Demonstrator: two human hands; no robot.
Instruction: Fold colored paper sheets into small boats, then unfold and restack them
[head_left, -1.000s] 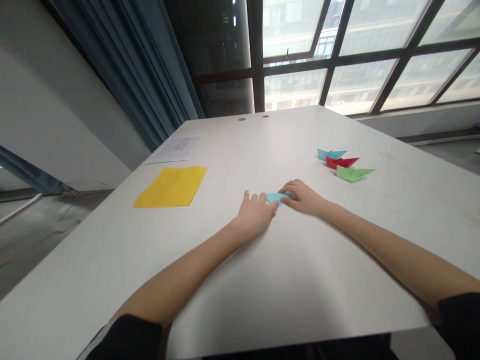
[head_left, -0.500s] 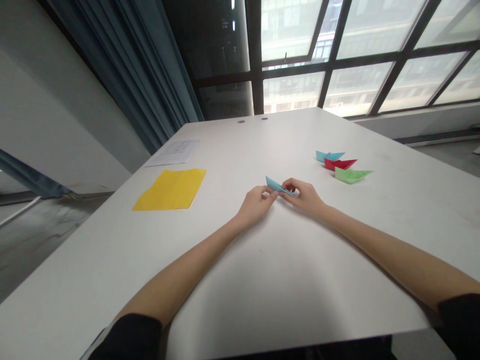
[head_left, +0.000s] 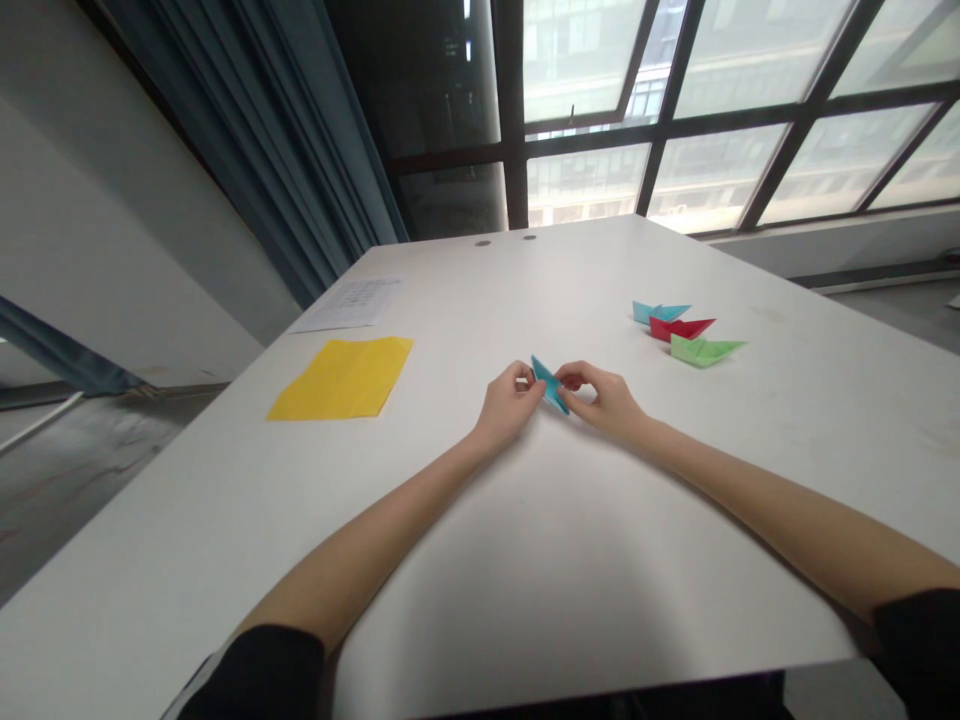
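Note:
Between my two hands is a small folded blue paper boat (head_left: 550,383), tilted so that one point faces away and the other towards me. My left hand (head_left: 512,401) pinches its left side between thumb and fingers. On the opposite side, my right hand (head_left: 602,396) grips it with thumb and curled fingers. Fingertips cover parts of both sides. Beyond my right hand, a light blue paper boat (head_left: 660,313), a red paper boat (head_left: 681,329) and a green paper boat (head_left: 706,350) stand close together in a slanting row.
Yellow paper sheets (head_left: 341,380) lie on the white table (head_left: 465,560) to the left. Behind them is a printed white sheet (head_left: 351,303). A blue curtain (head_left: 262,130) and windows (head_left: 592,185) border the table's far end.
The blue paper boat has turned, its near point swinging towards me. My hands have shifted to its two sides, the left one moving slightly left.

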